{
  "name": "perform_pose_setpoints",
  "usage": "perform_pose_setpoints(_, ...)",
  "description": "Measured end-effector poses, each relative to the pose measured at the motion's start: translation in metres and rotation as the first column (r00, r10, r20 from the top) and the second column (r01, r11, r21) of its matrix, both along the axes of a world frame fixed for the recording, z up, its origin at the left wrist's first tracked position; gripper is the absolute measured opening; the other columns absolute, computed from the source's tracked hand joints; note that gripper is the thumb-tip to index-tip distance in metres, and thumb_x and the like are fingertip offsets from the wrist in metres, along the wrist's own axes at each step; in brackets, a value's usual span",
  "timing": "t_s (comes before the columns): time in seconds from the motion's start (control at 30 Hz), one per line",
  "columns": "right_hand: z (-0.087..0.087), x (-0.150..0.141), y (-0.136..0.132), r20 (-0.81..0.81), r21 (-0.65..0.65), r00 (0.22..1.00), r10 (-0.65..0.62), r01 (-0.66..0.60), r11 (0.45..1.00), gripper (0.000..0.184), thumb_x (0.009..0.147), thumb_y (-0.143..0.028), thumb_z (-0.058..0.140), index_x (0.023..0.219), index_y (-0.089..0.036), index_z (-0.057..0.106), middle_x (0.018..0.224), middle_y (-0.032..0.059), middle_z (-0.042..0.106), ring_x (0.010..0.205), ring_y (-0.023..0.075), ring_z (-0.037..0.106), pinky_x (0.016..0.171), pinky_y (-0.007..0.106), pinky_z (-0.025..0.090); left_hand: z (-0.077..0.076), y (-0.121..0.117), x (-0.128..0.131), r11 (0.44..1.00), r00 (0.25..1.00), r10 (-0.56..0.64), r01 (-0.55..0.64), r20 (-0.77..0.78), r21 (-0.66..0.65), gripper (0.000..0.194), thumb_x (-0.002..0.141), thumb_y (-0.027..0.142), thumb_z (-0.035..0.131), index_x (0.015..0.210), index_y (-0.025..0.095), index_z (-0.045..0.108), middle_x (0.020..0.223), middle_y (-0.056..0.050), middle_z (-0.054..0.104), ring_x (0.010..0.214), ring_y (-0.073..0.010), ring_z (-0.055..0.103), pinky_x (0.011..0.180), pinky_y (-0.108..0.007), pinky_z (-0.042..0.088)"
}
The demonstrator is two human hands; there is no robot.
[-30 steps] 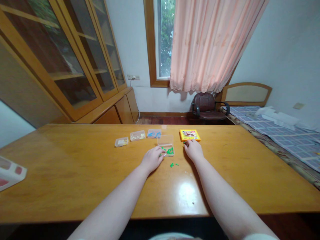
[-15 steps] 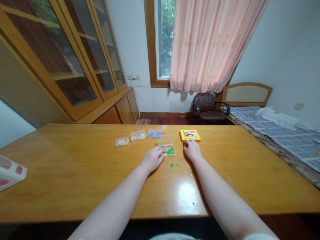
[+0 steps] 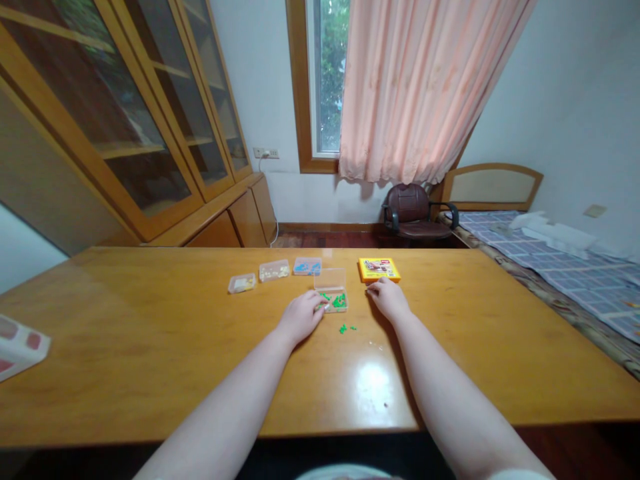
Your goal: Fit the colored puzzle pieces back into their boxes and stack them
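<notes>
My left hand (image 3: 301,315) lies at the left end of a small clear plastic box (image 3: 346,309), its fingers and thumb closed over that edge. The box's lid stands open at the back, and small green pieces (image 3: 339,302) lie inside. In front of it, a few more green pieces (image 3: 343,329) rest on the table. My right hand (image 3: 390,299) is on the table just before a yellow box (image 3: 379,269) with a printed top. Its fingers are pinched together; whatever they hold is too small to make out.
Left of the green pieces' box stand a box of blue pieces (image 3: 307,267), a box of cream pieces (image 3: 274,271) and another small clear box (image 3: 242,283). A white and red object (image 3: 23,347) sits at the wooden table's (image 3: 150,360) left edge.
My right hand has shifted slightly right and its wrist has turned a little. My left hand stays at the box. The whole view has moved slightly.
</notes>
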State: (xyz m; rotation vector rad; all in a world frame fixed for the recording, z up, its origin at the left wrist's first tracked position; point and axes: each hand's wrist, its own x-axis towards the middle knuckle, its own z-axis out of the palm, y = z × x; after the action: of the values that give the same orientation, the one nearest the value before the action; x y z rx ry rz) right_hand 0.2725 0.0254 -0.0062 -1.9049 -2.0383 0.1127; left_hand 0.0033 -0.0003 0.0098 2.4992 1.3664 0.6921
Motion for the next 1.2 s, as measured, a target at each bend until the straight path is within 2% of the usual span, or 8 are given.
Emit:
perform_pose_setpoints(0.17, -0.005, -0.001, 0.003, -0.013, -0.028, 1.000, -0.011, 0.010, 1.000, 0.023, 0.087, -0.029, 0.054, 0.099, -0.023, 0.072, 0.102, 0.0069, 0.063, 0.091, 0.0175, 0.059, 0.081, 0.024, 0.041, 0.002, -0.002, 0.001, 1.000, 1.000, -0.015, 0.015, -0.002, 0.008, 0.020, 0.088, 0.023, 0.048, 0.097, 0.020, 0.066, 0.097, -0.004, 0.062, 0.091, -0.0152, 0.058, 0.082, -0.026, 0.046)
perform_pose_setpoints(0.53, -0.004, -0.005, 0.003, 0.016, -0.046, 0.999, 0.035, -0.034, 0.998, 0.019, 0.086, -0.022, 0.053, 0.087, -0.018, 0.071, 0.102, 0.0080, 0.063, 0.091, 0.0185, 0.058, 0.077, 0.025, 0.040, 0.002, -0.001, 0.000, 0.999, 0.999, -0.038, 0.038, -0.011, -0.010, 0.020, 0.087, 0.022, 0.050, 0.098, 0.021, 0.066, 0.097, -0.004, 0.062, 0.091, -0.0150, 0.058, 0.084, -0.027, 0.046)
perform_pose_setpoints(0.67, -0.001, -0.008, -0.001, -0.046, 0.004, 0.998, 0.041, -0.041, 0.999, 0.017, 0.087, -0.020, 0.053, 0.084, -0.017, 0.069, 0.098, 0.0078, 0.062, 0.088, 0.0181, 0.058, 0.077, 0.025, 0.040, 0.002, -0.001, 0.000, 0.999, 0.999, -0.035, 0.035, -0.009, -0.003, 0.020, 0.087, 0.024, 0.050, 0.098, 0.020, 0.066, 0.098, -0.004, 0.062, 0.091, -0.0152, 0.058, 0.083, -0.027, 0.046)
perform_pose_setpoints(0.83, 0.004, -0.032, -0.013, -0.262, 0.191, 0.942, 0.208, -0.160, 0.968, 0.017, 0.090, -0.024, 0.052, 0.088, -0.018, 0.067, 0.092, 0.0055, 0.060, 0.087, 0.0153, 0.057, 0.082, 0.025, 0.042, 0.002, -0.004, 0.003, 0.997, 0.997, -0.076, 0.076, -0.023, -0.007, 0.019, 0.088, 0.025, 0.049, 0.099, 0.022, 0.065, 0.097, -0.003, 0.062, 0.092, -0.0150, 0.057, 0.083, -0.026, 0.045)
perform_pose_setpoints(0.9, 0.007, -0.043, -0.019, -0.281, 0.197, 0.919, 0.278, -0.228, 0.953, 0.017, 0.090, -0.026, 0.053, 0.090, -0.018, 0.068, 0.090, 0.0051, 0.060, 0.087, 0.0147, 0.056, 0.081, 0.024, 0.042, 0.000, -0.006, 0.004, 0.993, 0.992, -0.120, 0.119, -0.046, -0.011, 0.019, 0.088, 0.025, 0.050, 0.099, 0.022, 0.065, 0.097, -0.003, 0.061, 0.091, -0.0147, 0.057, 0.082, -0.026, 0.045)
perform_pose_setpoints(1.0, 0.013, -0.047, -0.025, -0.272, 0.102, 0.902, 0.336, -0.320, 0.942, 0.016, 0.087, -0.027, 0.057, 0.090, -0.019, 0.070, 0.089, 0.0043, 0.061, 0.084, 0.0145, 0.057, 0.079, 0.024, 0.042, -0.003, -0.011, 0.007, 0.984, 0.980, -0.178, 0.176, -0.095, -0.022, 0.015, 0.087, 0.025, 0.052, 0.096, 0.022, 0.064, 0.098, -0.003, 0.061, 0.089, -0.0146, 0.057, 0.081, -0.025, 0.044)
perform_pose_setpoints(1.07, 0.017, -0.042, -0.027, -0.267, -0.015, 0.892, 0.364, -0.381, 0.924, 0.011, 0.082, -0.027, 0.062, 0.083, -0.020, 0.071, 0.085, 0.0032, 0.064, 0.081, 0.0144, 0.057, 0.075, 0.024, 0.042, -0.005, -0.014, 0.010, 0.979, 0.971, -0.202, 0.199, -0.130, -0.037, 0.013, 0.086, 0.027, 0.054, 0.093, 0.022, 0.064, 0.098, -0.002, 0.061, 0.089, -0.0151, 0.057, 0.079, -0.025, 0.044)
perform_pose_setpoints(1.2, 0.019, -0.028, -0.030, -0.311, -0.310, 0.875, 0.372, -0.463, 0.830, 0.012, 0.069, -0.030, 0.073, 0.076, -0.020, 0.070, 0.071, -0.0004, 0.066, 0.065, 0.0131, 0.057, 0.060, 0.022, 0.039, -0.007, -0.020, 0.018, 0.980, 0.963, -0.197, 0.185, -0.184, -0.078, 0.020, 0.083, 0.039, 0.060, 0.094, 0.022, 0.061, 0.101, -0.004, 0.060, 0.089, -0.0178, 0.058, 0.075, -0.027, 0.045)
